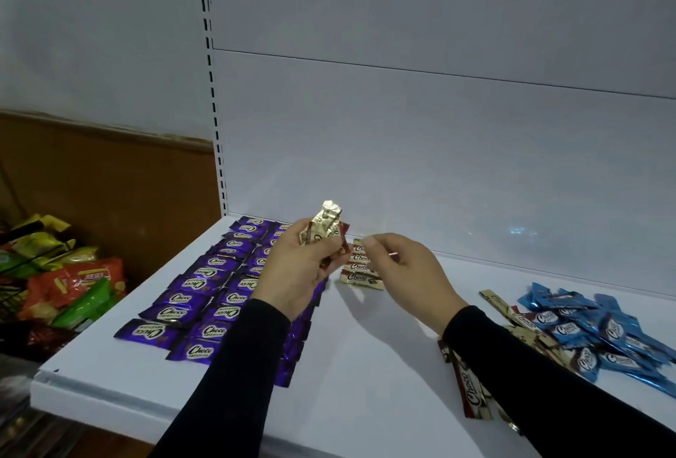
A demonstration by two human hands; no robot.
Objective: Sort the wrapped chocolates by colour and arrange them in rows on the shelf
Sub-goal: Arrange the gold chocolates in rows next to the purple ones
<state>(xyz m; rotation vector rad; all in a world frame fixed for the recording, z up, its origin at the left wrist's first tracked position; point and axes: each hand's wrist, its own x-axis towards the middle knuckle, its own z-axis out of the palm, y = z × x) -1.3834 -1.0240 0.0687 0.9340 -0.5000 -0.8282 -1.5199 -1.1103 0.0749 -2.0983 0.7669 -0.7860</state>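
Here left hand [303, 267] fingers grasp gold "Choco" chocolates [325, 225]; right hand [402, 267] fingers curled, holding unclear.

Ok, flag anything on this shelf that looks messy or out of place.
The gold chocolates and blue chocolates at the right lie in one mixed, overlapping heap, not sorted. The purple rows and the short gold row look tidy. The left hand holds a crumpled bunch of gold wrappers.

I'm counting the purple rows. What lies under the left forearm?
Purple chocolates run under the left sleeve: a third row shows only as wrapper edges along its right side. How many lie covered cannot be told. The left hand grips gold chocolates.
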